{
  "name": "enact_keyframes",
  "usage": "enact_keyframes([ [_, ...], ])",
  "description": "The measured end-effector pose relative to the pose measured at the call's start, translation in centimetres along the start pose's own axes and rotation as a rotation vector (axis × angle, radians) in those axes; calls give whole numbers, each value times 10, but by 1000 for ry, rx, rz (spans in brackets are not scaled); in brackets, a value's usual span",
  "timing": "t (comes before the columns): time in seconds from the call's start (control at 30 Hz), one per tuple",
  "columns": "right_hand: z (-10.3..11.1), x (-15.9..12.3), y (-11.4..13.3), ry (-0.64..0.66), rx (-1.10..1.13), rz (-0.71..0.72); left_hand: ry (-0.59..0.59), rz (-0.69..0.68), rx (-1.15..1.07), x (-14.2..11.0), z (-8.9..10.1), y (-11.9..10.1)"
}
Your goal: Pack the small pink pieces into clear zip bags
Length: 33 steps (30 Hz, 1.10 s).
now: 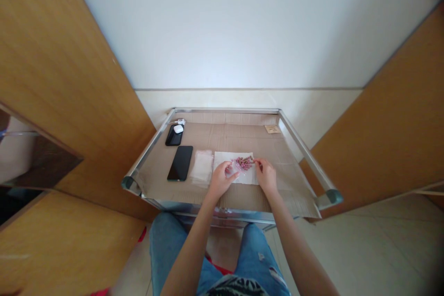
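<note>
A bunch of small pink berry-like beads (244, 163) lies between my hands, above a white sheet of paper (248, 178). My left hand (222, 179) is curled at the left of the bunch, thumb and forefinger around the edge of a small clear plastic bag (237, 170). Its exact outline is hard to make out. On the other side, my right hand (266, 175) pinches the thin stem end of the bunch. Left of the paper lies a stack of clear plastic bags (202, 165).
A large black phone (180, 163) and a smaller dark phone (171, 137) lie at the left, with a white earbud case (178, 128) on the smaller one. A white charger (181, 121) and a brown paper piece (272, 129) sit farther back. Metal rails (308, 152) edge the cardboard-covered table (239, 138).
</note>
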State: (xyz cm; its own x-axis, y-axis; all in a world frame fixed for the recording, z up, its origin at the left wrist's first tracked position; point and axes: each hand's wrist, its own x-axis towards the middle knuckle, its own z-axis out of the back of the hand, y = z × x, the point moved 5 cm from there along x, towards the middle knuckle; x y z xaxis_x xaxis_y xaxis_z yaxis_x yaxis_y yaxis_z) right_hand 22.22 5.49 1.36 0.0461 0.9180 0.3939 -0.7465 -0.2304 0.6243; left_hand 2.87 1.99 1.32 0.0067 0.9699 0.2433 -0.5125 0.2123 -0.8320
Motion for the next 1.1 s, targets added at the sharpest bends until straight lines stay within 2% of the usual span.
enact_keyframes([
  [0.2, 1, -4, 10, 59, 251, 18, 2, 1, -31, 2, -1, 2],
  [0.37, -1, -13, 34, 177, 257, 118, -2, -1, -56, 4, -3, 8],
  [0.5, -2, -18, 43, 238, 234, 135, 2, -4, -86, 4, -3, 8],
  [0.9, -1, -24, 41, 271, 335, 160, -31, 69, -196, 5, 1, 7],
  [1.0, -1, -19, 41, 270, 383, 115, -44, 111, -278, 5, 2, 10],
  [1.1, 0, -10, 39, 248, 439, 54, -111, 135, -345, 6, 5, 15],
])
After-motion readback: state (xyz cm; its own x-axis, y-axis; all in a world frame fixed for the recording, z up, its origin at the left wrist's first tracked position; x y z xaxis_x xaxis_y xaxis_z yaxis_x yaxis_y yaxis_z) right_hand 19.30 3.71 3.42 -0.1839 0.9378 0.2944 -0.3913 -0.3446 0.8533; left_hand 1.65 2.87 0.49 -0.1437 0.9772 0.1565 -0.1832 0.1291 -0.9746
